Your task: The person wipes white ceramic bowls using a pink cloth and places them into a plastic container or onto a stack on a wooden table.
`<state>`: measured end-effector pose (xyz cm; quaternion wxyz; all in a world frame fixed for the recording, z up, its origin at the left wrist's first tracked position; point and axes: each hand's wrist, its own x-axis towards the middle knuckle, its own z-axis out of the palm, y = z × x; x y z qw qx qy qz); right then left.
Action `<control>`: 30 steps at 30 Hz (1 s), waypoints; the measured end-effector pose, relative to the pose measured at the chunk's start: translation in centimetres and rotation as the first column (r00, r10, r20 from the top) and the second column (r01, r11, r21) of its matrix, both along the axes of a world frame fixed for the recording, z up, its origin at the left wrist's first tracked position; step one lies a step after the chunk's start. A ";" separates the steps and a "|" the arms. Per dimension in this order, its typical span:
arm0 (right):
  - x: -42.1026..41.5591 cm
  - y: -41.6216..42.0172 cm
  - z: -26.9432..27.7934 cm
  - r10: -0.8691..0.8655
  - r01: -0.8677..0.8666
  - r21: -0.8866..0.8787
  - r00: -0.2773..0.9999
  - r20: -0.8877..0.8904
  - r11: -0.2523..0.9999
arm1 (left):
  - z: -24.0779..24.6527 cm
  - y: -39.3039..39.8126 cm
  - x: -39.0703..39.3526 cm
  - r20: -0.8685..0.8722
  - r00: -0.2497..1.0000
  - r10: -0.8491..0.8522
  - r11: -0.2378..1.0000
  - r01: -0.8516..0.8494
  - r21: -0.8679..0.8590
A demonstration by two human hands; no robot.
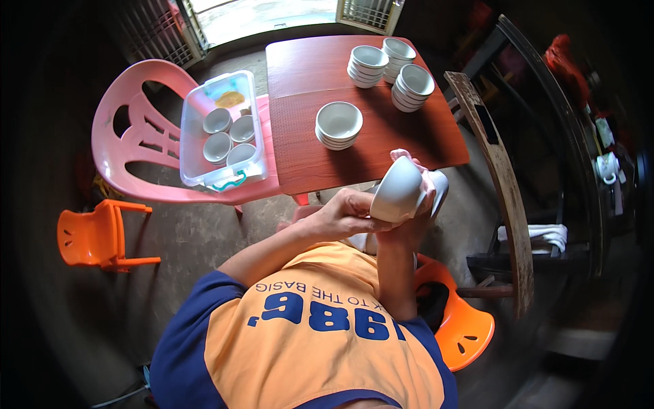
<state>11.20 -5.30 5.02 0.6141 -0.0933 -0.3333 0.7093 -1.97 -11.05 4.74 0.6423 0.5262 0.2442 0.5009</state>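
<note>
A white bowl (397,190), tilted on its side, is held above my lap near the table's front edge. My left hand (352,210) grips its rim side, thumb and fingers on either face. My right hand (412,228) is mostly hidden behind the bowl and holds a pale pink cloth (427,188) against it. Another white rounded shape (439,188) shows just past the cloth; I cannot tell what it is. Beyond my hands, a short stack of white bowls (339,122) stands on the red-brown wooden table (301,158).
Three taller bowl stacks (368,65) stand at the table's far right. Left of it, a clear plastic bin (196,171) with several bowls rests on a pink plastic chair (115,128). A wooden bench (513,204) bearing a dark phone-like slab (486,125) lies right. An orange chair (92,235) stands left.
</note>
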 end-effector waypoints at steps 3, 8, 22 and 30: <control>0.9 0.3 0.3 0.318 -0.333 0.076 0.934 0.162 0.940 | -0.1 -0.2 -0.9 0.162 0.978 -0.134 0.972 0.161 -0.168; 1.9 -0.1 -0.1 0.002 -0.075 0.137 0.882 0.472 0.988 | -1.6 0.0 -1.6 0.660 0.749 0.053 0.867 0.293 -0.402; 0.1 0.7 1.5 0.299 -0.309 -0.021 0.896 0.329 0.951 | -2.5 -0.1 -1.2 0.716 0.681 0.151 0.883 0.232 -0.407; 0.4 0.5 -0.8 0.282 -0.249 -0.345 0.958 0.048 0.905 | -0.2 0.4 -1.3 0.342 0.939 -0.037 0.927 0.160 -0.339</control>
